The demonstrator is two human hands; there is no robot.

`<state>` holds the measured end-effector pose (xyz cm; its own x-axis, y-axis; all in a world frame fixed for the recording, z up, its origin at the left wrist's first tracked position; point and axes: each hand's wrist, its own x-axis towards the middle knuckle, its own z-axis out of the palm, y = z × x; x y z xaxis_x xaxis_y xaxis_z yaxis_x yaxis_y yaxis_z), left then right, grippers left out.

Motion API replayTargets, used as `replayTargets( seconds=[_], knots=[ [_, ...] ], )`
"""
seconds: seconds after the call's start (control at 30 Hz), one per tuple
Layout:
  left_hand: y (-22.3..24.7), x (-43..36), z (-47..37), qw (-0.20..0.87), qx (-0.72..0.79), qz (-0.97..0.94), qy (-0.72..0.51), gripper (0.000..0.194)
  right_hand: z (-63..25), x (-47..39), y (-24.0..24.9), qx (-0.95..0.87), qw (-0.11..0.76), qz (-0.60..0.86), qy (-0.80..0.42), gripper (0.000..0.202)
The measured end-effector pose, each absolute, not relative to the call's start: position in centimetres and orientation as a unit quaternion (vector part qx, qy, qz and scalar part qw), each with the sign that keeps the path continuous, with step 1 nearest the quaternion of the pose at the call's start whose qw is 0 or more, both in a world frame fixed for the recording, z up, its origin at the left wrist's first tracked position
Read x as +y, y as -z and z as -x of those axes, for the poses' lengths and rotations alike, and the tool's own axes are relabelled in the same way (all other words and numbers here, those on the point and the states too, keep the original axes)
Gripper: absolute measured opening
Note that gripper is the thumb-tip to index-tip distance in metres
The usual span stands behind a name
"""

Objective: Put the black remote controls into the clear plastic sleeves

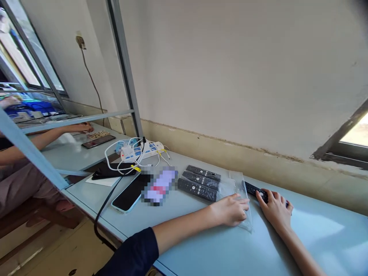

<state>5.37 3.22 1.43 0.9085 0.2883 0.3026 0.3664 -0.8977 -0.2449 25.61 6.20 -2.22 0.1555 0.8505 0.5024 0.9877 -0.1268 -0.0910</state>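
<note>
My left hand [230, 210] rests on the table with its fingers curled onto a clear plastic bag [247, 218]. To the right, my right hand [276, 210] grips a black remote control [253, 189] that lies near the wall, its thumb and fingers around the near end. Three more dark remote controls, apparently in clear wrapping, lie side by side left of the bag; the nearest remote [197, 189] is closest to my left forearm. Part of the bag is hidden under my left hand.
Left of the remotes lie a phone with a blurred screen [161, 186], a dark phone in a light case [130, 193] and a black pouch [106, 171]. A white power strip [153, 150] holds tangled cables. A metal frame post [126, 69] stands behind; another person's arm [54, 136] is beyond it.
</note>
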Motion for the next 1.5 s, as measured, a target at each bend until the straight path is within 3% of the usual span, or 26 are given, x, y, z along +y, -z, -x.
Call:
replayTargets(
  seconds=[0.1, 0.23, 0.53, 0.7, 0.83, 0.93, 1.17, 1.33, 1.5],
  knots=[
    [-1.2, 2.8, -5.1, 0.172, -0.179, 0.959, 0.139, 0.008, -25.9, 6.4, 2.5, -0.631, 0.202, 0.732, 0.159, 0.04],
    [-1.4, 2.8, -4.0, 0.205, -0.235, 0.941, 0.133, 0.019, -25.7, 6.3, 2.4, -0.624, 0.198, 0.74, 0.152, 0.043],
    [-2.6, 2.5, -3.7, 0.185, -0.238, 0.949, 0.096, 0.013, -25.1, 6.1, 1.9, -0.613, 0.202, 0.751, 0.14, 0.039],
    [-3.1, 0.9, -4.8, 0.144, -0.223, 0.962, 0.054, 0.022, -24.9, 5.9, 1.7, -0.614, 0.203, 0.75, 0.141, 0.039],
    [-3.2, -0.5, -5.2, 0.085, -0.192, 0.977, 0.031, 0.016, -24.5, 5.7, 1.2, -0.613, 0.189, 0.757, 0.128, 0.042],
    [-3.3, -0.6, -5.2, 0.052, -0.178, 0.982, 0.034, 0.025, -24.3, 5.5, 0.8, -0.615, 0.175, 0.759, 0.123, 0.041],
    [-2.7, 0.3, -5.6, 0.01, -0.188, 0.979, 0.073, 0.018, -24.2, 5.4, 0.6, -0.614, 0.168, 0.762, 0.123, 0.041],
    [-4.0, 0.2, -4.9, -0.096, -0.251, 0.949, 0.165, 0.007, -24.6, 5.6, 1.2, -0.618, 0.179, 0.752, 0.141, 0.043],
    [-6.8, 1.1, -2.9, -0.374, -0.365, 0.763, 0.381, 0.014, -24.6, 5.6, 1.0, -0.611, 0.185, 0.76, 0.12, 0.045]
  ],
)
